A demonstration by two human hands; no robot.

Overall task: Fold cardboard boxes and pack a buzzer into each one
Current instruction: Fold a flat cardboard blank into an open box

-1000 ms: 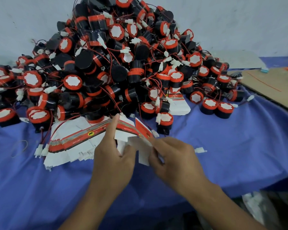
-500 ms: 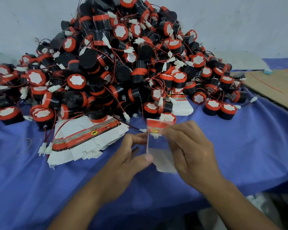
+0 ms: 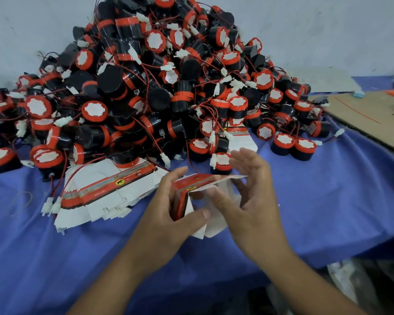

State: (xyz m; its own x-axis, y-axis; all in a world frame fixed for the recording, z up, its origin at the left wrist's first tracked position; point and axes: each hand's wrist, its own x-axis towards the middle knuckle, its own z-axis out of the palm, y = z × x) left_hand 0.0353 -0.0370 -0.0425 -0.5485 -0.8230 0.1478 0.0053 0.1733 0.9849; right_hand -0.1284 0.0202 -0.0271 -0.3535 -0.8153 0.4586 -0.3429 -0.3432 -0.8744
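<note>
Head view: we note left hand [image 3: 166,214] gripping half-opened box [image 3: 198,181]; right hand [image 3: 255,201] fingers spread, thumb touching it.

Left forearm [image 3: 123,269] and right forearm [image 3: 305,276], both bare, enter from the lower edge and converge at centre. Left hand [image 3: 168,214]: thumb below, fingers curled over the top, gripping a part-folded cardboard box [image 3: 198,181]. Right hand [image 3: 253,201]: fingers spread, nearly straight, forefinger touching the box's white flap.

Blue-clothed table [image 3: 328,201] under buzzer heap [image 3: 146,87]
</note>
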